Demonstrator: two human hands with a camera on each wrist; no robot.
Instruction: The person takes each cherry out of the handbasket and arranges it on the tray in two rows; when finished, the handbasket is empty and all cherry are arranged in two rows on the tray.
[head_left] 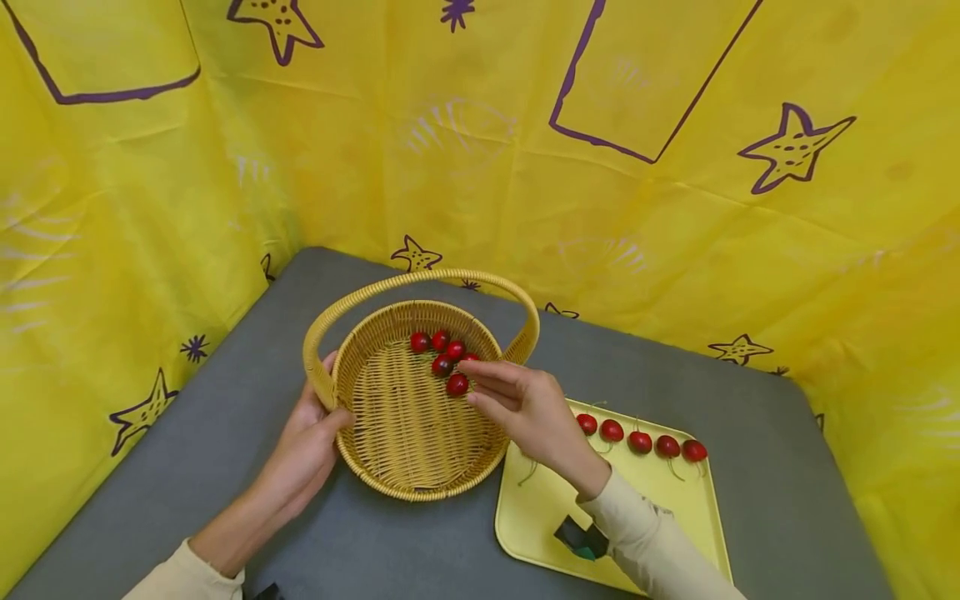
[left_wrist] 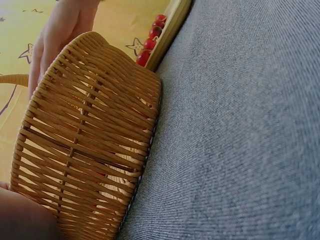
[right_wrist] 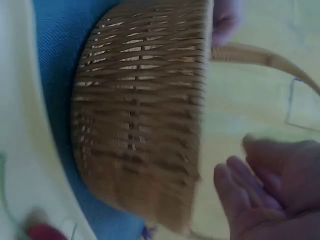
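Here — left hand (head_left: 307,437) grips basket (head_left: 416,429) (cherries (head_left: 442,365) inside).

1. Left sleeve (head_left: 183,575): long, pale cream cloth, plain; its cuff ends short of the wrist.
2. Right sleeve (head_left: 645,537): same pale cream, lightly creased along the forearm; small greyish patch near the cuff, too blurred to read.
3. Black angular piece (head_left: 581,537) with a green patch, just beside the right sleeve; cannot tell how it attaches.
4. Small black piece (head_left: 268,592) near the left cuff, mostly cut off by the lower edge.
5. Left hand (head_left: 306,437), right hand (head_left: 538,410): both bare.
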